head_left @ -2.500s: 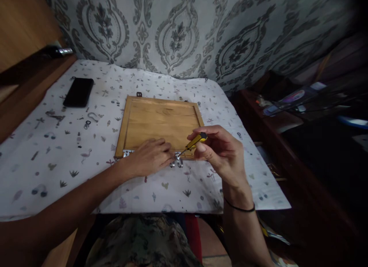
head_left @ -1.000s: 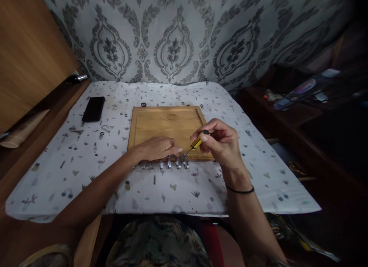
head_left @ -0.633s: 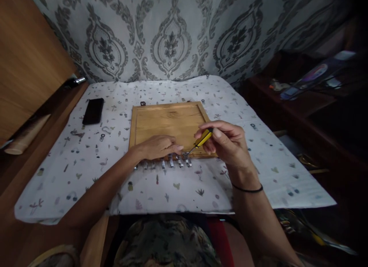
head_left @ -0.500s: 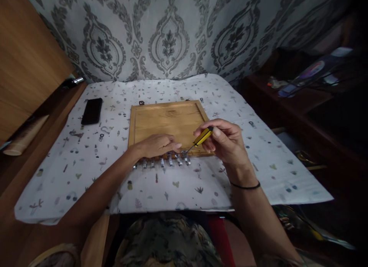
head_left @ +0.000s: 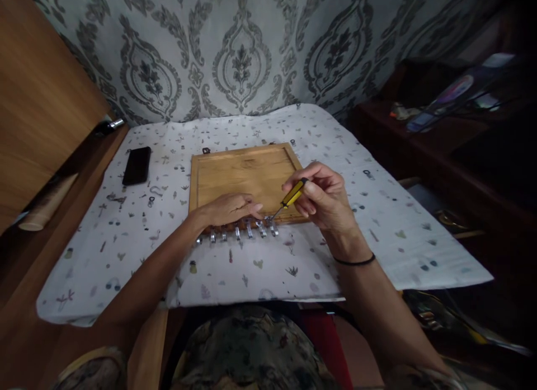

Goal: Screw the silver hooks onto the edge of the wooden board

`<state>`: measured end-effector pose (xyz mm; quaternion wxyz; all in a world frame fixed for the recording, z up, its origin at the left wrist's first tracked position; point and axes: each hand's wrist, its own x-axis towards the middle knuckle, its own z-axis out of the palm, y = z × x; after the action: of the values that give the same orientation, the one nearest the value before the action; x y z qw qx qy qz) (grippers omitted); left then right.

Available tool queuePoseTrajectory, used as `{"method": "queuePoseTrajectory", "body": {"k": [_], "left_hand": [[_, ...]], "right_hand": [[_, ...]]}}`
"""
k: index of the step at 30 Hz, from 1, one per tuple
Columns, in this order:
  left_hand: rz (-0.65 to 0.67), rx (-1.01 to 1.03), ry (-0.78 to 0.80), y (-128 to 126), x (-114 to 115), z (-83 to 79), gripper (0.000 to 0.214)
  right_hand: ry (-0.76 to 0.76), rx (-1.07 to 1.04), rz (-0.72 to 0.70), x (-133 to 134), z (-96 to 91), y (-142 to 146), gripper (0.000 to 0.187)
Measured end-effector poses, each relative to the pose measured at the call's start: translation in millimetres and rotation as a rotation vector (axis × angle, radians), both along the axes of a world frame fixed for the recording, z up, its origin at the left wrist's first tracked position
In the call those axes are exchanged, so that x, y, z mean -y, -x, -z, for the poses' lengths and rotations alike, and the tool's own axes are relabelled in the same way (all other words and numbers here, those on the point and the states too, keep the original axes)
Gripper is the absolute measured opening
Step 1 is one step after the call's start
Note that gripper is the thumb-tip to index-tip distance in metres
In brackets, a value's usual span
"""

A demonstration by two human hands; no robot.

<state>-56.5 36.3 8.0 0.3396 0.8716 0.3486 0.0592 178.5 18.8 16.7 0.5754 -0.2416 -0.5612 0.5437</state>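
My right hand (head_left: 329, 202) grips a small screwdriver (head_left: 293, 193) with a yellow and black handle. Its thin shaft slants down to the left, and the tip reaches the rightmost of several metal hooks (head_left: 274, 228) along the near edge of a framed wooden board (head_left: 247, 174). My left hand (head_left: 230, 209) lies over that near edge, fingers stretched to the right, the fingertips beside the screwdriver's tip. Its fingers hide part of the board's edge and the hook tops. Whether a screw sits under the tip is too small to tell.
The board lies on a white patterned tablecloth (head_left: 251, 272). A black phone (head_left: 136, 165) rests at the left. A wooden cabinet (head_left: 50, 71) stands on the left, a papered wall (head_left: 241, 60) behind, and a dark shelf (head_left: 394, 135) with a bottle (head_left: 444, 96) on the right.
The view has tilted and shifted slightly. Both hands keep nearly the same places, with the screwdriver's tip still at the rightmost hook.
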Motion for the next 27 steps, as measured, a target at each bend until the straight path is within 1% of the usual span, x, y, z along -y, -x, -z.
{"method": "queuePoseTrajectory", "body": {"k": [3,7,11,16,22,27], "left_hand": [[-0.005,0.0,0.01,0.1,0.3,0.3,0.062],[0.003,-0.006,0.001,0.1,1.1,-0.8,0.062],[-0.006,-0.015,0.004,-0.1,2.0,-2.0,0.062],[-0.01,0.017,0.01,0.2,2.2,-0.3,0.061],[-0.027,0.06,0.028,0.1,3.7,2.7,0.067],[-0.037,0.059,0.019,-0.8,6.3,1.4,0.064]], "right_hand": [[-0.014,-0.01,0.0,0.3,-0.1,0.7,0.044],[-0.04,-0.043,-0.035,0.1,0.0,1.3,0.037],[-0.017,-0.053,-0.073,0.9,0.3,1.0,0.033],[0.012,-0.003,-0.016,2.4,2.1,-1.0,0.032],[-0.033,-0.024,0.043,1.2,2.7,-0.4,0.035],[-0.036,-0.046,0.021,2.0,3.1,-0.4,0.03]]}}
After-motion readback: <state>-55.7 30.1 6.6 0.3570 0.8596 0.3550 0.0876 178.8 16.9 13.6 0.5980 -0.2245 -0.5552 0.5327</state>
